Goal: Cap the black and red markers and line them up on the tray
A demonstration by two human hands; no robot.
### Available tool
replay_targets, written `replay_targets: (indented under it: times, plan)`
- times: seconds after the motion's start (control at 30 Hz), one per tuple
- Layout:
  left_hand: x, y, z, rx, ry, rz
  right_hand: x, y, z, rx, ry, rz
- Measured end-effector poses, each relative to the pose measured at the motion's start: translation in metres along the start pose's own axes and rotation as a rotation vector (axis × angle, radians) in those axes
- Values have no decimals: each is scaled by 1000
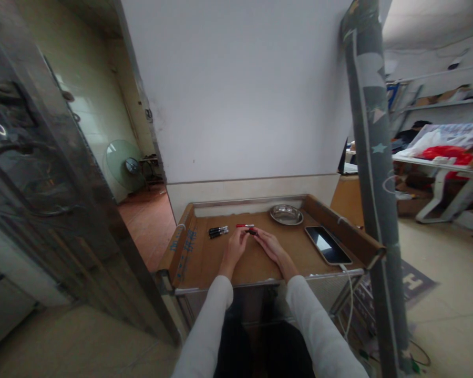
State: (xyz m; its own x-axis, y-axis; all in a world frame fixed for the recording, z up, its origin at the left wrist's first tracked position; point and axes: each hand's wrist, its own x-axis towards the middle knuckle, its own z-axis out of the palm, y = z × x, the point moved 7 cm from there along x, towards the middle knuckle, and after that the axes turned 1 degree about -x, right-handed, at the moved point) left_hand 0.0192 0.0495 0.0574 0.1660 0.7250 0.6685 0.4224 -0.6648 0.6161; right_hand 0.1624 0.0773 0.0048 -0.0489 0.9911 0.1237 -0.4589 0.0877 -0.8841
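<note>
Above the brown cardboard-covered desk (205, 262), the left hand (235, 245) and right hand (270, 245) pinch a small black object (252, 232). A thin red pen (245, 225) lies just beyond.

Shiny smooth metal dish (286, 214), matt brown cardboard tray lining (208, 257), glossy dark glass phone screen (328, 244), white cloth sleeves (219, 296)

And here come two long, close-fitting white sleeves (207, 325), one on the left, one on the right, plain all the way along, no print showing! They run down to the wrists, the plain ends gathered in soft creases, and past those the hands are bare, no gloves. Down at the near edge, it's dark, black-looking clothing (286, 349) over the legs, its details lost in shadow.
</note>
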Motion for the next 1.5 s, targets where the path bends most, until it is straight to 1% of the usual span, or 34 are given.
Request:
replay_targets:
  times: [0.13, 0.23, 0.43, 0.53, 0.6, 0.67, 0.77, 0.83, 0.87, 0.97, 1.13, 1.17, 1.23, 1.3, 1.37, 1.43, 1.5]
  plan:
    - [0, 5, -6, 15, 54, 20, 0, 0, 1, -3, -3, 6]
    - [-1, 5, -12, 20, 118, -11, 0, -1, 2, 13, -5, -2]
    - [-3, -7, -26, 34, 297, -83, 1, -1, 5, 6, -29, 4]
    - [-2, -11, -28, 46, 321, -102, 1, -1, 6, -18, -34, -7]
    - [-1, -13, -27, 53, 303, -115, 2, -2, 4, -41, -12, -40]
    - [1, -18, -22, 43, 251, -140, 3, -4, -1, -94, 56, -104]
    - [2, -33, -6, -9, 87, -211, 3, -11, -10, -267, 195, -247]
    - [3, -43, 4, -36, 2, -248, 2, -16, -12, -414, 238, -329]
    - [3, -46, 7, -41, -20, -257, 2, -17, -11, -487, 237, -355]
    - [5, -51, 12, 5, -27, -251, 3, -17, -2, -712, 176, -393]
    - [11, -49, 15, 239, -57, -227, 6, -8, 22, -1082, -34, -437]
    - [11, -48, 16, 277, -67, -231, 7, -6, 25, -1128, -56, -444]
    - [13, -47, 17, 328, -80, -226, 9, -5, 26, -1193, -58, -456]
    - [14, -43, 18, 349, -103, -188, 10, -5, 24, -1252, -12, -471]
    - [14, -40, 19, 354, -134, -154, 10, -7, 18, -1328, 69, -473]
    - [14, -39, 19, 368, -147, -157, 8, -8, 11, -1408, 162, -455]
    - [14, -40, 18, 393, -137, -177, 5, -9, 8, -1459, 222, -435]
